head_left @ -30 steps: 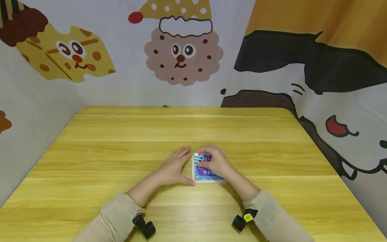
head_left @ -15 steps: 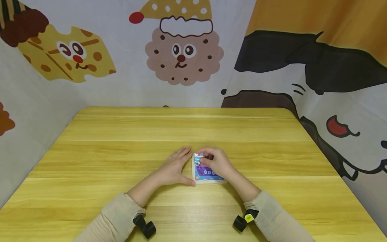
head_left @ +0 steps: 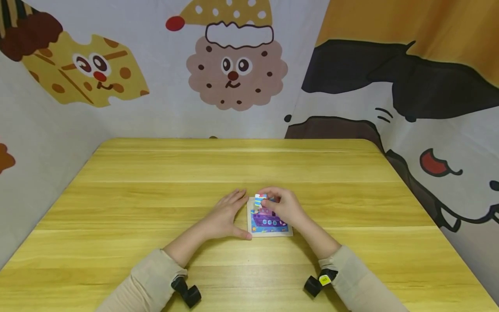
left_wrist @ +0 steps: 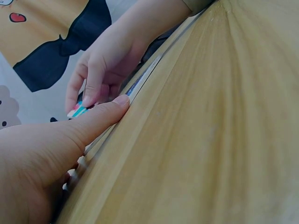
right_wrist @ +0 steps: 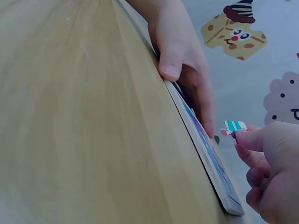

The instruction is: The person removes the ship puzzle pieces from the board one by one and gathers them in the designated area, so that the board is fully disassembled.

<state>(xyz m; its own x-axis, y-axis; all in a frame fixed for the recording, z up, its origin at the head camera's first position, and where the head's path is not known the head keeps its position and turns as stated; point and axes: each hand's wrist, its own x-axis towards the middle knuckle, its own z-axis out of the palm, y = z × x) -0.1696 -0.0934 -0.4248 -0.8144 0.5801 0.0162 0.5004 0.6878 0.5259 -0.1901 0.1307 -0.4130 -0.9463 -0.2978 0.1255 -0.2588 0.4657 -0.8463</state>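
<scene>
A small jigsaw puzzle (head_left: 270,229) in a pale frame lies flat on the table, its picture a purple ship on blue. My right hand (head_left: 287,207) pinches a striped puzzle piece (head_left: 259,199) between thumb and fingers, raised above the puzzle's upper left part. In the right wrist view, the piece (right_wrist: 235,125) shows stripes and a bit of pink, apart from the frame. My left hand (head_left: 223,219) rests along the frame's left side with fingers extended, its thumb at the near left corner. My right hand covers the puzzle's upper right part in the head view.
The wood-grain table (head_left: 156,173) stretches out around the puzzle. Behind it hangs a white cloth (head_left: 156,117) printed with cartoon figures. A black device (head_left: 186,292) sits on the left wrist, and another black device (head_left: 319,282) on the right.
My right hand has lifted the striped puzzle piece out of the picture's upper left area, moving slightly up and right. The left hand has stayed in place.
</scene>
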